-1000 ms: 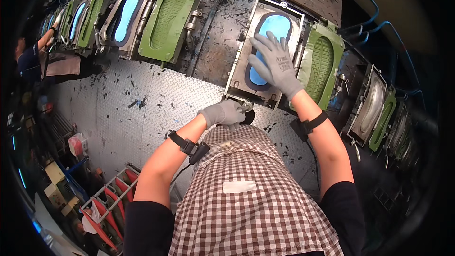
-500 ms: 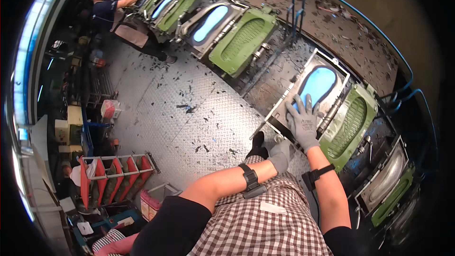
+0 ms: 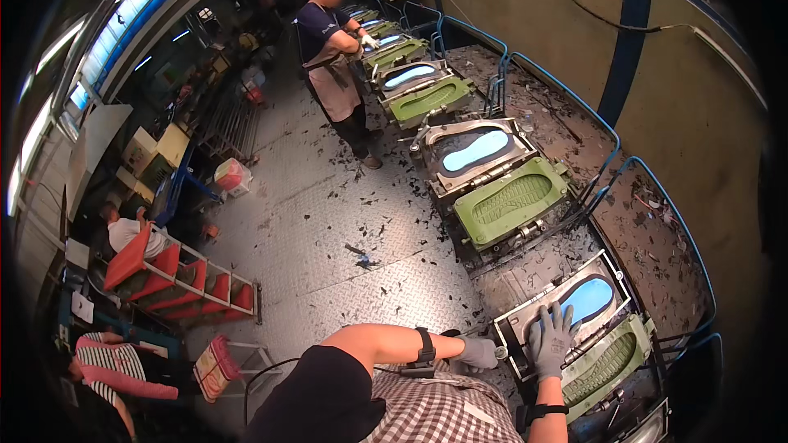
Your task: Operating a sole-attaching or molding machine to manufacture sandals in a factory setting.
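Note:
My right hand (image 3: 552, 344), in a grey glove, lies with its fingers spread over the near end of a blue insole-shaped piece (image 3: 589, 299). That piece sits in the metal half of a hinged mould (image 3: 513, 320). My left hand (image 3: 478, 353), gloved too, is closed at the mould's near left corner, around a handle with a round metal knob (image 3: 501, 353) showing at its end; part of the grip is hidden. Alongside the metal half lies the green half (image 3: 606, 367), with a ridged sole-shaped hollow.
Another mould with a blue piece (image 3: 476, 152) and a green half (image 3: 510, 201) stands farther along the row. A co-worker (image 3: 332, 66) reaches over moulds beyond it. Blue bent pipes (image 3: 566, 97) run behind. A red-panelled rack (image 3: 176, 275) stands left; dark scraps litter the metal floor (image 3: 328, 238).
The view has swung up and left, showing more of the row and the wall. Both my hands keep their places at the same mould. The co-worker's arms are now drawn in closer.

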`<act>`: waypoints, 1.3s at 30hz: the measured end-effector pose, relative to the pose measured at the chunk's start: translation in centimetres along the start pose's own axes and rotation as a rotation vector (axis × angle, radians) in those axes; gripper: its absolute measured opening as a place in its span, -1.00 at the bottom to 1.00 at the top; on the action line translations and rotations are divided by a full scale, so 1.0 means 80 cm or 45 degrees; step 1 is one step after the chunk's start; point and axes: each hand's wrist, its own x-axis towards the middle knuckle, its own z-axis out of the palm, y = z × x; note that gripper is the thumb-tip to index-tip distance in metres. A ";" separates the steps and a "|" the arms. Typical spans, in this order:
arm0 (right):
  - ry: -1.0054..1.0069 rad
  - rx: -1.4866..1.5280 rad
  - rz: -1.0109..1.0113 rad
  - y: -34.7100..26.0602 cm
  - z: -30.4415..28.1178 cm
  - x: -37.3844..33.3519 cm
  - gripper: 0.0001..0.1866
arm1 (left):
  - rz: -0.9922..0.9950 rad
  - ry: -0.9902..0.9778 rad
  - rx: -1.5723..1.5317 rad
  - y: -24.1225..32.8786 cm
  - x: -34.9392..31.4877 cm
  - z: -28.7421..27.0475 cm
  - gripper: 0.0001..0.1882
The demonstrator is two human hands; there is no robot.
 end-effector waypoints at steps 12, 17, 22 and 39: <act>0.000 -0.012 -0.091 -0.001 -0.032 -0.004 -0.45 | -0.041 0.071 -0.032 0.023 -0.042 -0.006 -0.68; -0.028 -0.029 -0.132 0.014 -0.030 -0.005 -0.40 | -0.024 0.038 0.048 0.016 -0.037 -0.013 -0.70; 0.039 0.031 -0.234 0.005 -0.020 -0.006 -0.42 | -0.106 -0.228 -0.750 -0.043 0.024 0.017 -0.82; 0.852 0.128 0.290 0.056 -0.073 0.109 -0.47 | 0.729 1.260 -0.897 0.076 -0.026 -0.029 -0.46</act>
